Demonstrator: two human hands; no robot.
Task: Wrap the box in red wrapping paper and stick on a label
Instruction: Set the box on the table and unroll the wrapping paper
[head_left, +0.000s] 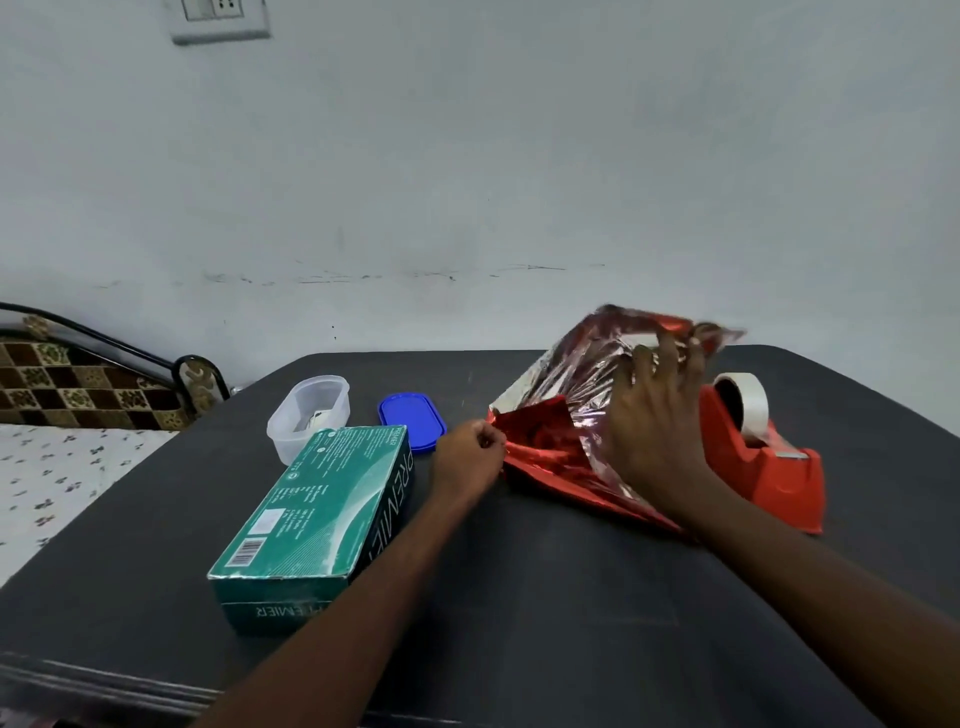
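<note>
A green box (332, 509) lies on the dark table (545, 597) at the left, printed side up. Right of it is a crumpled sheet of red wrapping paper (550, 441), red on one face and silver on the other, partly lifted off the table. My left hand (470, 457) pinches its near left edge. My right hand (657, 421) grips the raised silver part near the top, fingers spread over it. A red tape dispenser (769, 462) with a white tape roll stands just right of the paper.
A clear plastic tub (309, 415) with small items inside stands behind the green box. Its blue lid (410, 423) lies beside it. A bed with a patterned headboard (78, 384) is at the left. A white wall rises behind the table.
</note>
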